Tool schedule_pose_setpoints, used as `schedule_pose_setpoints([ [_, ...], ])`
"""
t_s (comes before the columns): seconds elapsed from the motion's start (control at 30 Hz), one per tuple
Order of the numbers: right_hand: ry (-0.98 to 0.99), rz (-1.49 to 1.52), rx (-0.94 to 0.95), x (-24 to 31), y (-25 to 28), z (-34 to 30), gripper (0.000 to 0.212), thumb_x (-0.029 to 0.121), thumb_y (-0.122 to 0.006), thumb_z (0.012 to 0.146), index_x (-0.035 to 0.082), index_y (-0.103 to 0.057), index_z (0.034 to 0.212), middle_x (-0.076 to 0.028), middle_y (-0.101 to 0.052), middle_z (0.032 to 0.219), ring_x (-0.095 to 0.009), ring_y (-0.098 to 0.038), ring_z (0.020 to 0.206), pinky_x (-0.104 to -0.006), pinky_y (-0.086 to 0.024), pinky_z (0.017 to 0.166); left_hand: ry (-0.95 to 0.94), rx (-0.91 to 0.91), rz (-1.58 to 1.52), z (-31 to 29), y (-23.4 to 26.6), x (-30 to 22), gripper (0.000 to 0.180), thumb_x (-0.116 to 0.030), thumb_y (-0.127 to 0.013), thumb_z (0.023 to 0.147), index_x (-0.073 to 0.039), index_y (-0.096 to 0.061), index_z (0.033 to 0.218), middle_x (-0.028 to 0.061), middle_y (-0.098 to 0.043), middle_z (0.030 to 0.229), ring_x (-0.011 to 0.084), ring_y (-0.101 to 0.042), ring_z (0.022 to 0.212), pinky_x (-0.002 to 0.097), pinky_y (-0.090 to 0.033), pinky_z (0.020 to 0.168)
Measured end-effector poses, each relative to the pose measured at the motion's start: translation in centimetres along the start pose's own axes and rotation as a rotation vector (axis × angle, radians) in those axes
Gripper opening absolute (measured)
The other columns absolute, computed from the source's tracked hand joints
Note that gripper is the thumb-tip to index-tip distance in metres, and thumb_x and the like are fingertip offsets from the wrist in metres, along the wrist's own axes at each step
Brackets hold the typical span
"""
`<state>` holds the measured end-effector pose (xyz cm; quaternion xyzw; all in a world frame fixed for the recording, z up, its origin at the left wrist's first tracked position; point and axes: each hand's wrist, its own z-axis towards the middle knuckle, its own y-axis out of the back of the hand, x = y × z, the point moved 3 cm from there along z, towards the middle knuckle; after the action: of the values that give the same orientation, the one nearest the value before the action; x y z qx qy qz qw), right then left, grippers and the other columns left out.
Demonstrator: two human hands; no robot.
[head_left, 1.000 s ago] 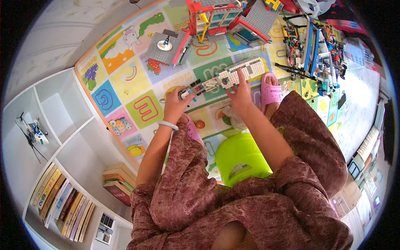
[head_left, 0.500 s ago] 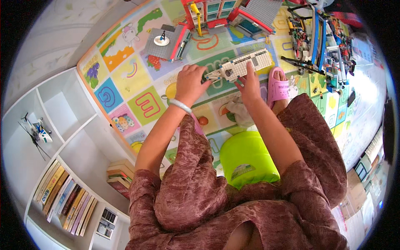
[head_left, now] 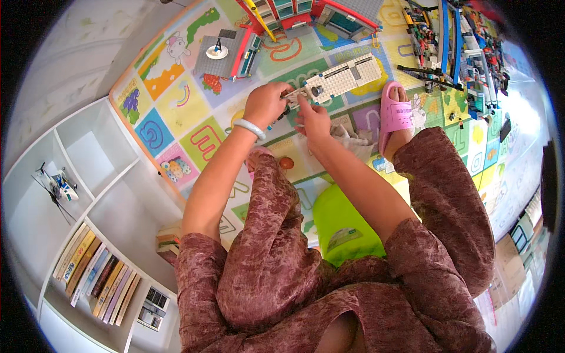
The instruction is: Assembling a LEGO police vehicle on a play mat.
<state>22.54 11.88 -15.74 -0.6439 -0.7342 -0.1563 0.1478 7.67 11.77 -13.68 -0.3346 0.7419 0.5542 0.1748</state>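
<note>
A long white toy-brick model (head_left: 348,77) with grey and tan parts lies at a slant beyond my hands. My left hand (head_left: 268,109), with a pale bangle at its wrist, is closed at the model's narrow left end. A small dark piece (head_left: 286,112) shows below those fingers; its kind is hard to make out. My right hand (head_left: 315,122) is just right of the left one. Its index finger stretches up to touch the narrow end, while the other fingers are bent and apart from the model's body.
A red and grey brick building (head_left: 294,17) stands at the far side, beside a grey plate section (head_left: 215,59). Loose bricks and parts (head_left: 471,65) are heaped far right. A lime-green stool (head_left: 347,226) is between my knees. White shelves (head_left: 94,147) with books are left. A crumpled cloth (head_left: 353,141) lies on the playmat.
My right hand has moved left from the model's middle to its narrow left end. My left hand has turned and closed in on that end. The dark piece now shows below it.
</note>
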Motion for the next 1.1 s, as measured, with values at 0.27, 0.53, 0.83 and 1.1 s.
schedule_pose_setpoints([
  [0.27,0.044,0.218,0.03,-0.4,-0.7,1.1,0.033,0.022,-0.067,0.085,0.0,-0.05,0.102,-0.01,-0.058,0.086,-0.019,-0.06,0.065,-0.0338,-0.053,0.053,-0.089,-0.015,0.007,0.0,0.9,-0.1,0.033,-0.007,-0.065,0.072,-0.008,-0.066,0.104,0.0123,-0.065,0.089,0.0278,-0.064,0.082,0.0369,-0.051,0.071],
  [0.53,-0.159,0.334,0.112,-0.5,0.3,-1.8,0.034,0.022,-0.065,0.087,0.002,-0.047,0.108,-0.007,-0.058,0.085,-0.019,-0.06,0.071,-0.0347,-0.054,0.062,0.105,0.035,-0.209,-2.6,0.8,0.0,0.038,-0.005,-0.069,0.075,-0.008,-0.063,0.112,0.0057,-0.065,0.079,0.0162,-0.064,0.07,0.0299,-0.051,0.064],
  [0.83,-0.081,0.289,0.135,-1.2,1.6,-0.9,0.023,0.021,-0.063,0.087,0.005,-0.051,0.097,-0.006,-0.057,0.086,-0.018,-0.061,0.073,-0.0334,-0.052,0.064,0.041,-0.143,-0.197,-1.8,1.3,-1.8,0.027,-0.012,-0.068,0.075,-0.011,-0.066,0.102,0.0072,-0.061,0.082,0.0231,-0.063,0.07,0.0352,-0.051,0.064],
  [1.1,0.003,0.166,0.11,-1.6,3.7,0.1,0.017,0.017,-0.061,0.087,0.002,-0.053,0.092,-0.007,-0.056,0.082,-0.018,-0.061,0.069,-0.0292,-0.051,0.055,-0.23,-0.07,0.25,0.5,-0.5,-2.8,0.021,-0.011,-0.067,0.072,-0.011,-0.065,0.093,0.0092,-0.058,0.086,0.0307,-0.061,0.084,0.042,-0.05,0.071],
])
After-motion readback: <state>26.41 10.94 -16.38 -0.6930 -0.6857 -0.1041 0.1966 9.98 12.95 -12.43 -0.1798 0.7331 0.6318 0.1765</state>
